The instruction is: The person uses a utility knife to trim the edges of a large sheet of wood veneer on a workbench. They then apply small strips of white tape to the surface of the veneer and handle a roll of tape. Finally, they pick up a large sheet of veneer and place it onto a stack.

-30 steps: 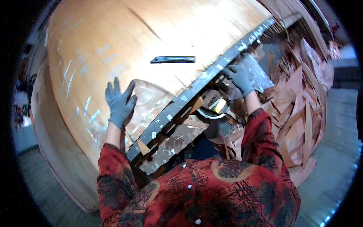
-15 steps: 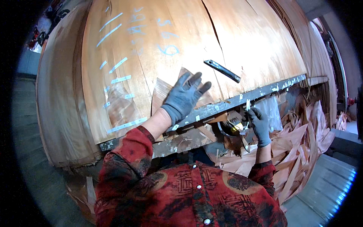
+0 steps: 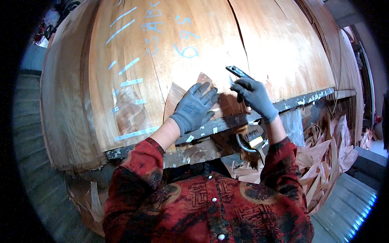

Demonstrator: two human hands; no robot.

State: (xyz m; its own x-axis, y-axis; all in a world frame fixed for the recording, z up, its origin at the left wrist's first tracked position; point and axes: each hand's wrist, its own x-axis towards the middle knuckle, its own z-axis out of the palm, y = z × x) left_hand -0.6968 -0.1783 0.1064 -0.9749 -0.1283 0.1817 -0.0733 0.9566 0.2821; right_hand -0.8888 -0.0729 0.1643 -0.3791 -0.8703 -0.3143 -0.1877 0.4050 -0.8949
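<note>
My left hand [image 3: 193, 107], in a grey glove, lies open with its fingers spread. It presses on brown veneer scraps [image 3: 173, 97] near the front edge of a large veneer sheet [image 3: 162, 77]. To its right, my gloved right hand [image 3: 253, 95] is above the sheet, fingers curled in a pinch. A small pale strip of tape [image 3: 231, 80] shows at its fingertips, partly blurred. A black utility knife [image 3: 238, 71] lies on the sheet just beyond that hand, which hides its lower end.
A dark edge bar [image 3: 221, 124] dotted with tape bits runs along the front. Below it, a paintbrush [image 3: 254, 139] rests at a round container. Veneer scraps [image 3: 324, 154] pile up at the right. Pale blue tape strips [image 3: 129, 66] and chalk marks cover the sheet's left part.
My right hand has risen from the dark edge bar onto the sheet by the knife, carrying the pale strip. The left hand has settled flatter on the scraps.
</note>
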